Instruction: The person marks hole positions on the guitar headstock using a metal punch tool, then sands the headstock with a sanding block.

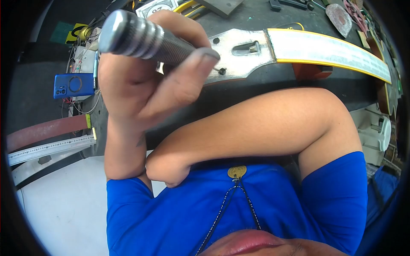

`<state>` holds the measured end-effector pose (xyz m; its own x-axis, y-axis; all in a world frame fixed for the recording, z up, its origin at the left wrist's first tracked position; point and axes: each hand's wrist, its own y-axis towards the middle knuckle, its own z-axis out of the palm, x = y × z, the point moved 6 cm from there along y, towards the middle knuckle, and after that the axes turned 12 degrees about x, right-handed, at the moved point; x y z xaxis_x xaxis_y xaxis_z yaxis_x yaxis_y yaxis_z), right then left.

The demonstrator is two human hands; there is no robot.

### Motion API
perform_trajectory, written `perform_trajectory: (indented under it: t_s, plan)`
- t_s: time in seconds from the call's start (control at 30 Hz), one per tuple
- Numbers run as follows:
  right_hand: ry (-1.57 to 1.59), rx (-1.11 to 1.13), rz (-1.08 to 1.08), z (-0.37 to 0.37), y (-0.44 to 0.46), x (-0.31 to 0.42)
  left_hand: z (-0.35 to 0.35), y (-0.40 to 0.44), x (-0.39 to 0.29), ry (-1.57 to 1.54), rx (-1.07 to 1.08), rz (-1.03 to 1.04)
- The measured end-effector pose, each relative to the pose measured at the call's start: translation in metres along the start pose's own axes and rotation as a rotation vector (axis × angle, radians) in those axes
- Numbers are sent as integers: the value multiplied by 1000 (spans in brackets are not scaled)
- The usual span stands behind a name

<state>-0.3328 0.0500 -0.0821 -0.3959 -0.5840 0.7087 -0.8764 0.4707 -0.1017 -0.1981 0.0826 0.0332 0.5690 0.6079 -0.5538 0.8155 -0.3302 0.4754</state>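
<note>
My left hand [171,81] is closed round a silver tool [141,38] with a knurled, ringed metal handle. Its thin tip points at a small dark hole in the pale guitar-like headstock [243,66]; whether it touches is unclear. The headstock has a slot with a small brass-coloured part [253,48] and joins a long neck [324,49] covered in whitish tape with yellow edges. Across my body lies my right forearm, with my right hand [168,170] bent beside my left elbow, its fingers hidden.
A blue phone [74,85] lies at the left among cables. Below it are a reddish-brown strip [49,130] and a steel ruler [53,150]. A flat dark block [220,6] and a pinkish stone-like piece [338,20] lie on the far side.
</note>
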Motion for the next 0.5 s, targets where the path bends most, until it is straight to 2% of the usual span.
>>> perform_trajectory:
  t_s: [0.23,0.37,0.43,0.5]
  plan:
    - [-14,-19,-19,1,2,0,4,-3,2,-113,-34,-148]
    - [-39,-11,-13,2,1,-1,8,-4,11,-74,6,-3]
    - [-59,-17,-6,3,3,-2,0,-11,21,-261,-90,-50]
    - [-62,-14,1,3,4,-2,-22,-20,34,-468,-266,14]
